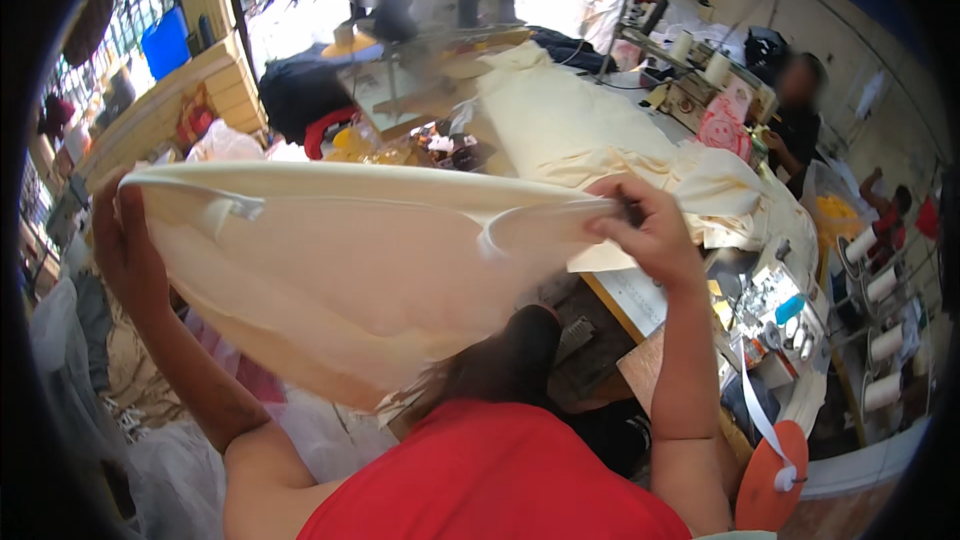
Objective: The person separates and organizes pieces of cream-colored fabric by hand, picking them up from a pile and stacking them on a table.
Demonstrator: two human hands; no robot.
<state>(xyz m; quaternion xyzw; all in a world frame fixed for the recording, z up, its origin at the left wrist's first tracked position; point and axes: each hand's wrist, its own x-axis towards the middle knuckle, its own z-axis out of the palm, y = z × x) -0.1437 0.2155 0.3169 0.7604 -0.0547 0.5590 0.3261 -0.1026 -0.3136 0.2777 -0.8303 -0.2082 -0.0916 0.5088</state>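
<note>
A cream piece of thin, stretchy cloth [340, 270] hangs spread in front of me, its upper edge pulled taut from side to side. At the left end, my left hand [130, 245] is closed on the cloth, with its fingers partly behind the fabric. My right hand [655, 230] pinches the other end between thumb and fingers. Small white folds or seam ends show on the cloth. Its lower part droops over my lap and is blurred. Whether it is a whole garment I cannot tell.
A sewing machine [775, 305] stands on a table at my right, beside thread cones [883, 342]. More cream cloth [590, 120] covers the table ahead. A co-worker [797, 115] sits by another machine at the far right. An orange disc [770, 480] is near my right elbow.
</note>
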